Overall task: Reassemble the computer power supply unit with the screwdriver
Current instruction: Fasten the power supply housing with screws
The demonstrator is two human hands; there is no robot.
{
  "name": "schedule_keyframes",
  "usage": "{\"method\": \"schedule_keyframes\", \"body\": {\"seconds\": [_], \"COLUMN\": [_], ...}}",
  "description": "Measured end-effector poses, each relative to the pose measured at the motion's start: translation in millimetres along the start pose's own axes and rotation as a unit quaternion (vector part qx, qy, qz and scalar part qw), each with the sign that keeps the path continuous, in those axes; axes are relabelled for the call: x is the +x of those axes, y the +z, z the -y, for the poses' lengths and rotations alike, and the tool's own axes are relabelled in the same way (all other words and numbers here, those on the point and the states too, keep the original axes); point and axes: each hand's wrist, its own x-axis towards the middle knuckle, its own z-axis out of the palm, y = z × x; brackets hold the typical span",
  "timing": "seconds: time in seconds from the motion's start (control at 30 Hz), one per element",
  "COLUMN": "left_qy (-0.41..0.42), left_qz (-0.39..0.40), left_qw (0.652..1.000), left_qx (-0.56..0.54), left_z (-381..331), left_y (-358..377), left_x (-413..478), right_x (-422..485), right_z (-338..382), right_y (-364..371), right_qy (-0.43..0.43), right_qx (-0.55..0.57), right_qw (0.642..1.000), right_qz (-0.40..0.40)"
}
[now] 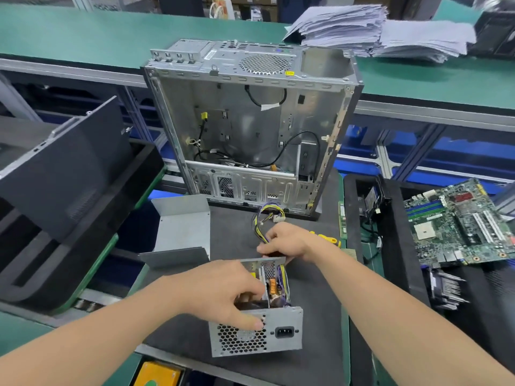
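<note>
The power supply [281, 332] lies open-topped on a dark mat [315, 288]. The left hand [220, 288] grips its near wall, thumb on the perforated grille and fingers curled inside. The right hand [287, 240] grasps the power supply's far wall, where the yellow and purple wires [264, 215] leave. The yellow-handled screwdriver [330, 239] lies just beyond the power supply, partly hidden by the right wrist. Bare mat runs along the power supply's right side. Its bent grey sheet-metal cover [184, 227] stands beyond its left corner. A stripped metal computer case [250, 121] stands upright behind it.
</note>
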Motion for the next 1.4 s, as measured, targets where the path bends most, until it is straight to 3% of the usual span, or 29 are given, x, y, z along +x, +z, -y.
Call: {"method": "schedule_keyframes", "body": {"seconds": [0.13,0.23,0.57,1.0,1.1,1.2,1.3,1.4], "left_qy": [0.025,0.021,0.035,0.056,0.058,0.062,0.061,0.061], "left_qz": [0.006,0.022,0.036,0.019,0.017,0.017,0.02,0.022], "left_qw": [0.996,0.992,0.994,0.994,0.994,0.994,0.995,0.995], "left_qx": [0.091,0.124,0.098,0.095,0.093,0.091,0.082,0.071], "left_z": [-5.2,-2.0,5.6,11.3,11.5,11.2,10.4,10.5], "left_y": [20.6,37.2,40.7,44.7,44.8,44.1,40.8,32.8], "left_x": [-2.7,-7.6,-5.8,-5.0,-5.5,-6.4,-8.6,-9.1], "right_x": [-7.9,-14.5,-41.2,-54.0,-58.5,-68.0,-81.0,-90.2], "right_z": [3.2,0.7,-16.5,-8.8,-14.3,-12.0,-3.9,4.9], "right_y": [2.5,2.8,-11.1,3.9,3.2,0.2,-2.6,-6.8], "right_qy": [-0.045,-0.021,-0.043,0.047,0.069,0.036,-0.02,-0.022], "right_qx": [0.052,0.049,-0.042,-0.137,-0.089,-0.031,-0.083,-0.12], "right_qw": [0.998,0.999,0.997,0.982,0.981,0.99,0.991,0.988], "right_qz": [-0.004,-0.01,-0.056,-0.122,-0.159,-0.129,-0.107,-0.096]}}
